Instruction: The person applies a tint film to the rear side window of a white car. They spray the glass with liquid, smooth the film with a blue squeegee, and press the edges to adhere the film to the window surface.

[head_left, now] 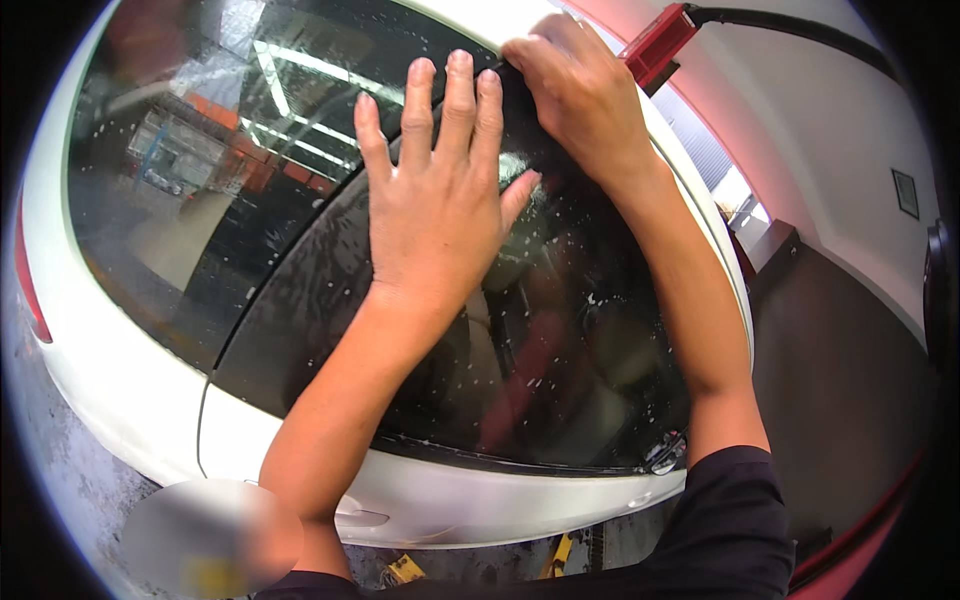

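Fingers splayed, the left hand was held over a car window; the right hand was curled, any grip obscured by blur.

Two bare hands, one left hand and one right hand, are in view over one white car. The car shows two glass panes, one red tail light at its left edge and one door handle near its lower edge; two yellow pieces lie beyond that edge.
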